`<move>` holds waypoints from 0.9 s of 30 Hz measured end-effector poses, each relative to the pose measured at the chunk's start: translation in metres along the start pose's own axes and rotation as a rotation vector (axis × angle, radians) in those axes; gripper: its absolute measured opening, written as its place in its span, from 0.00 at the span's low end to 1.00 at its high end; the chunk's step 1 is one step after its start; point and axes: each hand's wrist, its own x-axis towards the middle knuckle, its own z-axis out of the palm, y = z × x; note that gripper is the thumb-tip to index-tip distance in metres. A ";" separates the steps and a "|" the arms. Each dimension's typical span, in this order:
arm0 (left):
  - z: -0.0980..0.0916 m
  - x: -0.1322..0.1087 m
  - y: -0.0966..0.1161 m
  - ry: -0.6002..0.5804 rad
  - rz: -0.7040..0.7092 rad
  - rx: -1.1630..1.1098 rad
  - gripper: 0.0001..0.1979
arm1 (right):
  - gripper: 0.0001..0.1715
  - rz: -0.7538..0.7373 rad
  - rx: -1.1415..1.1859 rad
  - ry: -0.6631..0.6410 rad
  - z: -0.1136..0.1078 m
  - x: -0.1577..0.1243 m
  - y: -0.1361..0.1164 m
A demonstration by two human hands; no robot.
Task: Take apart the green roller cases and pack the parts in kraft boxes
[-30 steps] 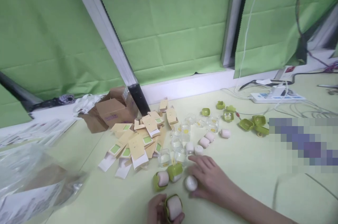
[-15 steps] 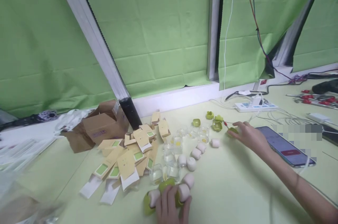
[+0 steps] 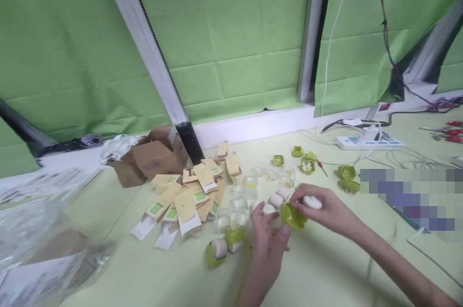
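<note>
My right hand (image 3: 325, 208) grips a small green plastic shell (image 3: 293, 216) with its fingertips. A white rounded piece (image 3: 312, 202) is also held against that hand's fingers. Just left of the shell is my left hand (image 3: 267, 244), fingers apart, its thumb close to the shell's lower edge; whether they touch I cannot tell. Behind the left fingers lie several white rounded pieces (image 3: 276, 200). Left of the left hand, a green shell with a white piece in it (image 3: 216, 252) lies tilted beside a similar pair (image 3: 236, 239). Part of another green item is hidden behind the left wrist.
Clear plastic cups (image 3: 239, 201) stand mid-table beside a pile of tan card boxes (image 3: 185, 203). Behind are a brown carton (image 3: 159, 155), more green shells (image 3: 307, 166), a red-handled screwdriver (image 3: 321, 168) and a power strip (image 3: 369, 142). Plastic bags (image 3: 39, 234) lie at left.
My right hand has moved left and toward me, now with a green shell and white piece. The left hand has let go of the shells at front and moved up beside it. The view has shifted.
</note>
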 end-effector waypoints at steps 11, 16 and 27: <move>-0.004 0.005 -0.016 -0.019 -0.077 -0.520 0.14 | 0.22 -0.222 0.295 0.109 0.042 -0.013 -0.007; 0.000 0.005 -0.015 0.023 -0.235 -0.608 0.18 | 0.26 -0.450 0.071 0.016 0.057 -0.020 -0.002; 0.005 0.000 -0.015 0.082 -0.349 -0.653 0.21 | 0.32 -0.574 -0.032 0.105 0.063 -0.025 -0.008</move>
